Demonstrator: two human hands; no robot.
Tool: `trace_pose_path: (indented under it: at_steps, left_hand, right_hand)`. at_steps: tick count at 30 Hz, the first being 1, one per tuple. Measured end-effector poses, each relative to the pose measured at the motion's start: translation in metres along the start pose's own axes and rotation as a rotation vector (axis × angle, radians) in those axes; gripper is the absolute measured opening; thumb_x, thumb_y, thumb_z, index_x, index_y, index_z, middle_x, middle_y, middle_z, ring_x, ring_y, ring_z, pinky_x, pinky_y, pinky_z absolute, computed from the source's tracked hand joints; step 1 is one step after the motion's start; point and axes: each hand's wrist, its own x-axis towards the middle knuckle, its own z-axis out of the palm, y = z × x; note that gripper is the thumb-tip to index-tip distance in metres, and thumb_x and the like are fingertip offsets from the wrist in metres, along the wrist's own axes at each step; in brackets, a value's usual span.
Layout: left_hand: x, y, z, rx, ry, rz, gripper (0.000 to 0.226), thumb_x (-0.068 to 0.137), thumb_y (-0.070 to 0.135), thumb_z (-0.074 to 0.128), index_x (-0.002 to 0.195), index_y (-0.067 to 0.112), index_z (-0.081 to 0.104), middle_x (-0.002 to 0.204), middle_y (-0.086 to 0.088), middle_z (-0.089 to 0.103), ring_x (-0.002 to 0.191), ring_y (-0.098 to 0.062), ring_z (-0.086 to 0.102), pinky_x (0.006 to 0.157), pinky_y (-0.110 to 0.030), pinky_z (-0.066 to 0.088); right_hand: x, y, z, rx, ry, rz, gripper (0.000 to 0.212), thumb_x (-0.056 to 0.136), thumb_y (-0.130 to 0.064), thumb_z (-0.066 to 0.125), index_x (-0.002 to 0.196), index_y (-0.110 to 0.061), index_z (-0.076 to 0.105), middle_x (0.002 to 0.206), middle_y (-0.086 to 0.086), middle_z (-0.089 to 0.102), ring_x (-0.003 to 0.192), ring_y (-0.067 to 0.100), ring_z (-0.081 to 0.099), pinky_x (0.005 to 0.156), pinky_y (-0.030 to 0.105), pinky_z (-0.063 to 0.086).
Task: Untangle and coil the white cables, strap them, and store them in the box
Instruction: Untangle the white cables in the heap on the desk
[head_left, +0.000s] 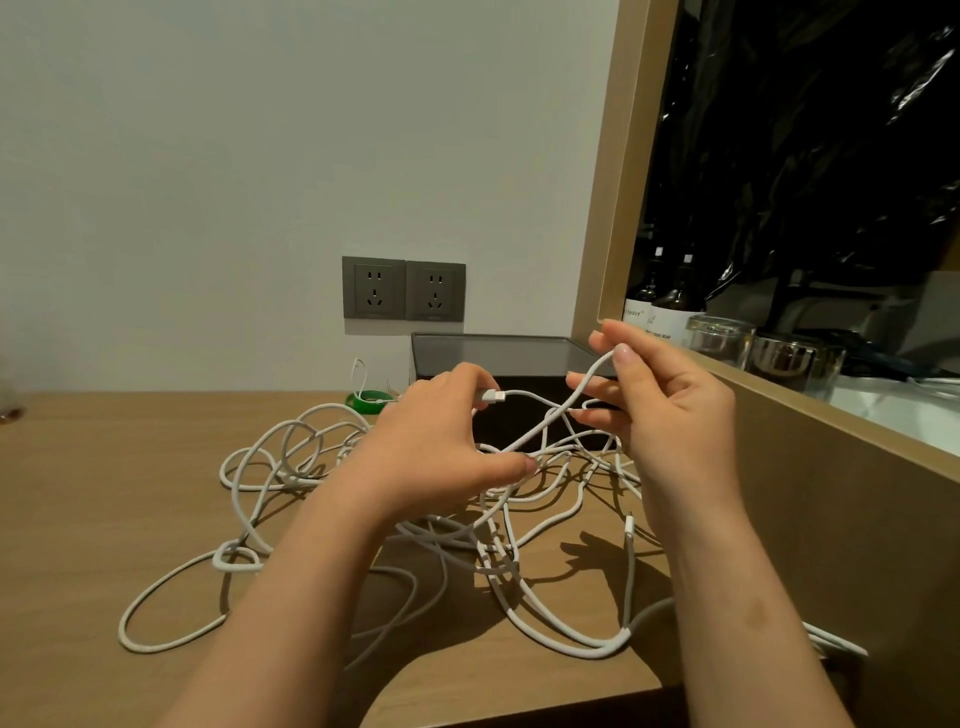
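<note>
left hand (441, 441) pinches a plug end (491, 397), right hand (670, 410) grips a strand (597, 366). white cables (615, 639) sprawl tangled below, mid-desk (104, 467).

Home: soap bottles (671, 307), wall sockets (403, 289)

Left hand (441, 452): bare, slim fingers, short rounded thumbnail (529, 466).
Right hand (670, 410): bare, slim fingers, rounded nails with a pale sheen.
Left forearm (291, 597): bare from the wrist back.
Right forearm (737, 571): bare; a small oval mark (756, 613) sits well behind the wrist.
</note>
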Motion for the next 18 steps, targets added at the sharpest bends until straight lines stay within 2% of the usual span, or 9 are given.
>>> trace_pose_path:
  at_steps: [2, 5, 7, 10, 13, 15, 18]
  left_hand:
    - [-0.0002, 0.0017, -0.0002, 0.023, 0.028, 0.012, 0.041, 0.083, 0.047, 0.059, 0.114, 0.027, 0.041, 0.113, 0.007, 0.052, 0.097, -0.011, 0.050, 0.090, -0.040, 0.046]
    - [-0.0007, 0.0037, -0.0003, 0.026, 0.075, 0.050, 0.018, 0.092, 0.040, 0.048, 0.103, 0.029, 0.038, 0.096, 0.010, 0.053, 0.089, -0.012, 0.054, 0.085, -0.039, 0.049]
    - [-0.0013, 0.0049, 0.0000, 0.026, 0.081, 0.078, 0.012, 0.096, 0.040, 0.040, 0.102, 0.029, 0.038, 0.088, 0.010, 0.056, 0.081, -0.009, 0.056, 0.075, -0.032, 0.050]
    - [-0.0018, 0.0069, 0.0002, 0.016, 0.054, 0.118, 0.016, 0.097, 0.042, 0.034, 0.101, 0.028, 0.042, 0.076, 0.012, 0.054, 0.069, -0.004, 0.053, 0.063, -0.025, 0.047]
    - [-0.0010, 0.0079, 0.0000, 0.011, 0.036, 0.125, 0.022, 0.095, 0.044, 0.036, 0.101, 0.026, 0.048, 0.078, 0.011, 0.056, 0.071, -0.006, 0.054, 0.067, -0.027, 0.049]
    - [-0.0014, 0.0079, -0.0012, -0.008, 0.004, 0.124, 0.022, 0.091, 0.045, 0.048, 0.102, 0.027, 0.050, 0.086, 0.012, 0.057, 0.079, -0.005, 0.056, 0.070, -0.023, 0.050]
    - [-0.0026, 0.0062, -0.0033, -0.020, -0.052, 0.156, 0.044, 0.079, 0.045, 0.066, 0.116, 0.029, 0.049, 0.108, 0.015, 0.052, 0.099, -0.003, 0.051, 0.078, -0.015, 0.046]
  right_hand:
    - [0.0010, 0.0002, -0.0004, 0.000, 0.003, 0.011, 0.026, 0.097, -0.014, 0.043, 0.112, -0.025, 0.060, 0.106, -0.009, 0.064, 0.082, 0.011, 0.069, 0.060, 0.019, 0.056]
    - [0.0014, 0.0015, -0.0001, -0.022, -0.005, 0.012, 0.029, 0.098, -0.012, 0.040, 0.118, -0.023, 0.059, 0.111, -0.006, 0.063, 0.085, 0.013, 0.069, 0.061, 0.019, 0.056]
    - [0.0013, 0.0021, -0.0003, -0.052, -0.012, 0.003, 0.031, 0.099, -0.012, 0.039, 0.121, -0.023, 0.057, 0.113, -0.007, 0.063, 0.087, 0.012, 0.068, 0.062, 0.020, 0.057]
    - [0.0011, 0.0027, -0.0013, -0.095, -0.028, -0.012, 0.032, 0.098, -0.012, 0.041, 0.123, -0.025, 0.056, 0.114, -0.009, 0.061, 0.090, 0.011, 0.067, 0.064, 0.019, 0.056]
    - [0.0005, 0.0027, -0.0017, -0.119, -0.041, -0.018, 0.032, 0.097, -0.013, 0.043, 0.124, -0.025, 0.055, 0.114, -0.010, 0.061, 0.091, 0.009, 0.066, 0.065, 0.017, 0.056]
    - [0.0002, 0.0025, -0.0014, -0.127, -0.036, -0.018, 0.032, 0.097, -0.013, 0.044, 0.124, -0.024, 0.055, 0.112, -0.010, 0.061, 0.091, 0.009, 0.066, 0.065, 0.018, 0.056]
    - [0.0004, 0.0025, -0.0007, -0.144, -0.001, -0.029, 0.031, 0.097, -0.013, 0.044, 0.124, -0.023, 0.056, 0.109, -0.011, 0.061, 0.089, 0.008, 0.065, 0.065, 0.019, 0.056]
